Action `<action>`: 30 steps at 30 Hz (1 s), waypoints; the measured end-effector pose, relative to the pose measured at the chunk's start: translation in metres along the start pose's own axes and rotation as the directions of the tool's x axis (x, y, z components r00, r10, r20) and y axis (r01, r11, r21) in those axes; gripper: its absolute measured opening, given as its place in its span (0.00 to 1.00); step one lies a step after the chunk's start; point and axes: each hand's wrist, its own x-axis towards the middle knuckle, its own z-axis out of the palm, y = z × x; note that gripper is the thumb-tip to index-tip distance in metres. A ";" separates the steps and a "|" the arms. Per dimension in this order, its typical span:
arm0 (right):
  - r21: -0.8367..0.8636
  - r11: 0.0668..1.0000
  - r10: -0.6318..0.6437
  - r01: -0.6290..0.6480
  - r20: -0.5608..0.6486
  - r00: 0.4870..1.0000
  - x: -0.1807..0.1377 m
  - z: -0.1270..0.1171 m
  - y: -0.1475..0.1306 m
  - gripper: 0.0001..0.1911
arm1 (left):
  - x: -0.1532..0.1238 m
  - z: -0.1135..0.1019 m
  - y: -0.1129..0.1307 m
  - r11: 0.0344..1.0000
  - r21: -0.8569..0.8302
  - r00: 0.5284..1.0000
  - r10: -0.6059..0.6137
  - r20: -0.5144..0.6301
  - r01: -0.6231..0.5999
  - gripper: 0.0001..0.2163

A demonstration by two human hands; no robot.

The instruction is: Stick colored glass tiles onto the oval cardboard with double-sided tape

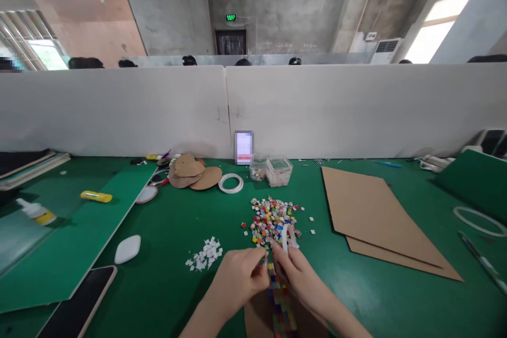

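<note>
The right hand [299, 273] grips a tape roll [285, 238]. The left hand [242, 275] is pinched closed, contents unclear. Tiles [271, 215] lie at twelve o'clock.

The right hand [300, 270] holds a white tape roll [285, 237] beside the left hand [243, 276], near colourful tiles [272, 216].

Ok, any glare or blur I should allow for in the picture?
Head view, upper right: window blown out; head view, lower right: pale sheen on green tabletop; head view, bottom: mosaic strip looks soft; head view, centre: upright screen pixelated.
</note>
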 end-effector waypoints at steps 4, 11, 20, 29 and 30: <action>0.261 0.952 0.129 -0.157 0.119 0.984 0.003 0.002 -0.003 0.23 | 0.003 -0.004 -0.014 0.990 -0.059 0.991 -0.131 -0.017 0.130 0.06; 0.367 0.920 0.059 -0.137 0.216 0.975 -0.004 0.007 -0.034 0.26 | 0.004 -0.015 -0.054 0.951 -0.018 0.944 -0.310 -0.116 0.310 0.10; 0.342 0.940 -0.011 -0.024 0.099 0.995 -0.027 -0.002 -0.020 0.25 | -0.037 -0.014 -0.062 0.894 -0.026 0.871 -0.443 -0.215 0.448 0.14; 0.270 0.960 -0.054 0.077 -0.090 0.994 -0.076 -0.034 -0.008 0.25 | -0.055 -0.043 -0.045 0.878 0.004 0.841 -0.458 -0.289 0.479 0.12; 0.261 0.962 -0.058 0.084 -0.105 0.993 -0.083 -0.035 -0.006 0.25 | -0.058 -0.045 -0.040 0.873 -0.005 0.834 -0.468 -0.294 0.488 0.11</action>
